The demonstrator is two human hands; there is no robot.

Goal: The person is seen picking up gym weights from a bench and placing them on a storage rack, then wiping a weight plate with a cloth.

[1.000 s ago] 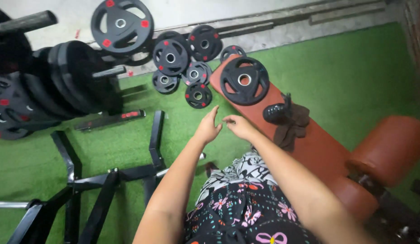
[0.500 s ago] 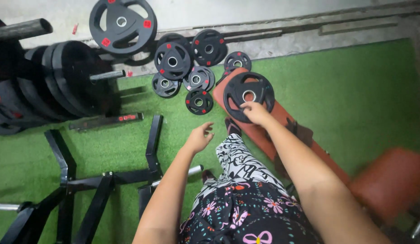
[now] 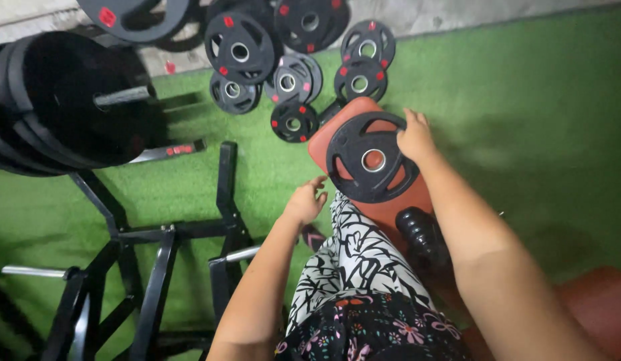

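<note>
A black weight plate [image 3: 369,159] with a silver hub lies flat on the end of a red-brown padded bench [image 3: 322,140]. My right hand [image 3: 415,137] rests on the plate's right rim, fingers curled over its edge. My left hand [image 3: 305,202] hovers just left of the bench beside my patterned trouser leg [image 3: 357,261], fingers loosely apart and holding nothing. A small black dumbbell [image 3: 424,234] lies on the bench beside my right forearm.
Several smaller black plates with red marks [image 3: 293,120] lie on the green turf beyond the bench. A loaded plate rack [image 3: 69,107] stands at the left, with a black steel frame [image 3: 163,254] below it. Grey concrete [image 3: 457,13] edges the turf at the top.
I have leaned forward and the view has closed in. My right hand moved from near my left hand out onto the plate on the bench. My left hand stayed by my knee.
</note>
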